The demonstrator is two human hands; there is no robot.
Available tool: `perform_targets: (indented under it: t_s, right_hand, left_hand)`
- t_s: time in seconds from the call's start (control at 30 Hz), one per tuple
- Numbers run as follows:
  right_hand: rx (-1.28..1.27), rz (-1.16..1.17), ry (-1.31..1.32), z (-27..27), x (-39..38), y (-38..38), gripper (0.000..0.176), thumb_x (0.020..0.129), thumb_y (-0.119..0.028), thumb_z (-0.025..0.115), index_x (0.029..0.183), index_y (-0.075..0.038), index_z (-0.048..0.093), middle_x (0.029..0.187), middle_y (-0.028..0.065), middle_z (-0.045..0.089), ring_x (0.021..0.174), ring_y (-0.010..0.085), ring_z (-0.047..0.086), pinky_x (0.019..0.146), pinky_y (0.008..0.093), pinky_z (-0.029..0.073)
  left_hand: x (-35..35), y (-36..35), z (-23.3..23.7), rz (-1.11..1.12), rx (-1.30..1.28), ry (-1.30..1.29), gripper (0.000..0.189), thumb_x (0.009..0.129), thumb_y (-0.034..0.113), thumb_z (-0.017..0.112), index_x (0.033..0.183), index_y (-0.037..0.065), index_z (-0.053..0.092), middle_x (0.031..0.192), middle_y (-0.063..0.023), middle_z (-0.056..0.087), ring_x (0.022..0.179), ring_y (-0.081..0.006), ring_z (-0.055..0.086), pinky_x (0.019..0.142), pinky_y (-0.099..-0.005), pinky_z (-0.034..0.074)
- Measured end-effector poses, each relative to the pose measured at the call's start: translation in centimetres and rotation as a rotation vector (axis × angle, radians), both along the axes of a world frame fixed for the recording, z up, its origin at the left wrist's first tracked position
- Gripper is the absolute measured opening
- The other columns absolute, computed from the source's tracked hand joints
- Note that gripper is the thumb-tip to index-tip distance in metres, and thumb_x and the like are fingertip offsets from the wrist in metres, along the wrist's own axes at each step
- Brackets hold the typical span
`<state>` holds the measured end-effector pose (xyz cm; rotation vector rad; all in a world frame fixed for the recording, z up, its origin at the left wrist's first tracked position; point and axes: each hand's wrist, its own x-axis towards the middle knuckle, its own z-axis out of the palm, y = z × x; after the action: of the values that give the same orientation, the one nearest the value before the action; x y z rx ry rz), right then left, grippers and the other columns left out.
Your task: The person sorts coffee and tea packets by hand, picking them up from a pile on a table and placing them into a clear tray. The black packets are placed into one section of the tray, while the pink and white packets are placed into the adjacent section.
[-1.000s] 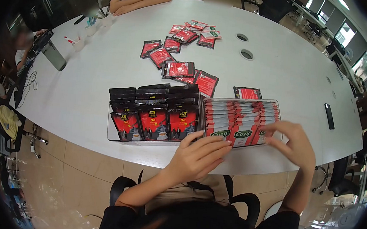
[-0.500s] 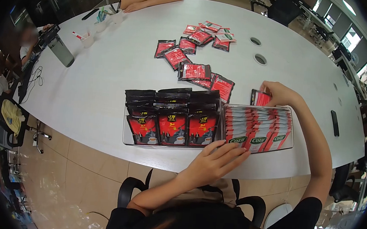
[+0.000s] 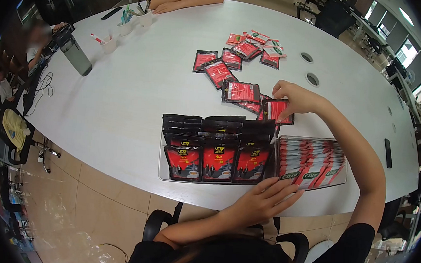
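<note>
In my right hand [image 3: 297, 101] is a red and black coffee sachet [image 3: 274, 109], gripped by its right side above the back of the tray. My left hand [image 3: 273, 198] rests with fingers spread at the front edge, touching the white-and-red Cozy sachets [image 3: 311, 176]. A clear tray [image 3: 216, 183] stands before me. Upright black-and-red coffee sachets [image 3: 219, 161] fill its left part in three columns, and Cozy sachets fill its right part. Behind it, loose coffee sachets [image 3: 241, 92] lie overlapping on the table.
Farther back lie several loose Cozy sachets [image 3: 274, 51]. Cups [image 3: 108, 46] with pens and a grey bottle [image 3: 76, 56] stand at the left. A person's folded arms [image 3: 188, 0] rest on the far edge. Two round holes [image 3: 312, 79] and a black phone-like object [image 3: 388, 153] are at the right.
My right hand has moved left with the coffee sachet, from behind the Cozy sachets to beside the loose coffee sachets. My left hand stays by the tray's front. The whole view has shifted slightly.
</note>
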<state>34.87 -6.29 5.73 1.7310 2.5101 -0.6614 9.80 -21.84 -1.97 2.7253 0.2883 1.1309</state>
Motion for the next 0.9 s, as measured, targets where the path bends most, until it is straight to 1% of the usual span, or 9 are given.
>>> perform_targets:
  t_s: [0.1, 0.2, 0.3, 0.33, 0.43, 0.47, 0.6, 0.7, 0.9]
  right_hand:
    - [-0.171, -0.233, 0.049, 0.6, -1.5, 0.6, 0.050, 0.059, -0.019, 0.089, 0.099, -0.002, 0.064, 0.106, 0.0111, 0.060, 0.092, 0.0264, 0.057, 0.076, 0.0361, 0.047]
    - [-0.226, -0.290, 0.045, 0.4, -1.5, 0.4, 0.052, 0.058, -0.018, 0.089, 0.101, -0.003, 0.064, 0.093, 0.0095, 0.064, 0.080, 0.0235, 0.059, 0.070, 0.0357, 0.048]
    - [-0.212, -0.251, 0.023, 0.7, -0.1, 0.4, 0.051, 0.057, -0.016, 0.089, 0.098, -0.002, 0.065, 0.083, 0.0090, 0.065, 0.075, 0.0204, 0.059, 0.068, 0.0347, 0.047]
    - [-0.144, -0.216, 0.035, 0.9, 0.8, 0.6, 0.058, 0.053, -0.025, 0.092, 0.100, -0.002, 0.067, 0.081, 0.0077, 0.066, 0.072, 0.0198, 0.060, 0.066, 0.0324, 0.048]
    - [-0.226, -0.370, 0.362, 2.8, 1.3, 1.5, 0.050, 0.062, -0.026, 0.089, 0.102, -0.004, 0.069, 0.088, 0.0061, 0.068, 0.072, 0.0169, 0.060, 0.067, 0.0319, 0.048]
    - [-0.252, -0.347, 0.434, 3.6, 1.1, 1.8, 0.043, 0.071, -0.025, 0.084, 0.106, -0.005, 0.069, 0.098, 0.0056, 0.068, 0.083, 0.0146, 0.060, 0.076, 0.0312, 0.048]
    - [-0.055, -0.347, 0.476, 2.1, -2.0, 3.8, 0.040, 0.075, -0.027, 0.081, 0.107, -0.006, 0.069, 0.103, 0.0060, 0.067, 0.101, 0.0153, 0.057, 0.094, 0.0341, 0.041]
    - [-0.253, -0.423, 0.374, 0.3, -4.5, 5.6, 0.045, 0.069, -0.026, 0.085, 0.101, -0.003, 0.065, 0.095, 0.0042, 0.065, 0.090, 0.0136, 0.058, 0.080, 0.0303, 0.046]
    - [-0.151, -0.295, 0.338, 0.2, -6.0, 6.2, 0.044, 0.065, -0.020, 0.087, 0.098, -0.002, 0.064, 0.089, 0.0045, 0.065, 0.079, 0.0119, 0.059, 0.068, 0.0277, 0.047]
  left_hand:
    - [0.0, 0.0, -0.2, -0.015, -0.011, -0.015, 0.046, 0.085, 0.014, 0.053, 0.131, 0.014, 0.055, 0.128, -0.0004, 0.056, 0.119, -0.0126, 0.052, 0.105, -0.0330, 0.032]
    - [-0.1, 0.1, -0.1, -0.023, 0.009, 0.002, 0.046, 0.086, 0.015, 0.052, 0.132, 0.013, 0.053, 0.130, -0.0010, 0.055, 0.123, -0.0124, 0.050, 0.106, -0.0329, 0.030]
    - [0.0, -0.1, -0.8, -0.044, 0.017, -0.026, 0.049, 0.087, 0.015, 0.050, 0.135, 0.008, 0.049, 0.133, -0.0086, 0.052, 0.127, -0.0180, 0.047, 0.112, -0.0377, 0.026]
    - [0.1, -0.1, -0.9, -0.044, 0.019, -0.029, 0.048, 0.087, 0.015, 0.050, 0.135, 0.008, 0.050, 0.134, -0.0088, 0.052, 0.128, -0.0184, 0.047, 0.113, -0.0382, 0.025]
    - [0.1, -0.2, -1.0, -0.041, 0.014, -0.045, 0.047, 0.088, 0.016, 0.049, 0.135, 0.008, 0.049, 0.134, -0.0094, 0.052, 0.128, -0.0188, 0.046, 0.113, -0.0385, 0.025]
    - [0.1, -0.2, -0.9, -0.046, 0.007, -0.045, 0.047, 0.089, 0.016, 0.049, 0.135, 0.007, 0.049, 0.134, -0.0096, 0.052, 0.128, -0.0189, 0.046, 0.113, -0.0386, 0.025]
    - [0.0, -0.2, -0.9, -0.062, -0.008, -0.043, 0.047, 0.089, 0.016, 0.048, 0.135, 0.006, 0.049, 0.134, -0.0107, 0.052, 0.128, -0.0194, 0.046, 0.113, -0.0389, 0.025]
    - [0.1, -0.2, -0.9, -0.036, -0.005, -0.041, 0.046, 0.089, 0.017, 0.049, 0.134, 0.010, 0.051, 0.133, -0.0068, 0.053, 0.127, -0.0162, 0.048, 0.112, -0.0356, 0.025]
    - [0.1, -0.1, -0.9, -0.035, -0.004, -0.043, 0.044, 0.089, 0.017, 0.050, 0.133, 0.012, 0.052, 0.133, -0.0049, 0.054, 0.126, -0.0141, 0.049, 0.111, -0.0337, 0.026]
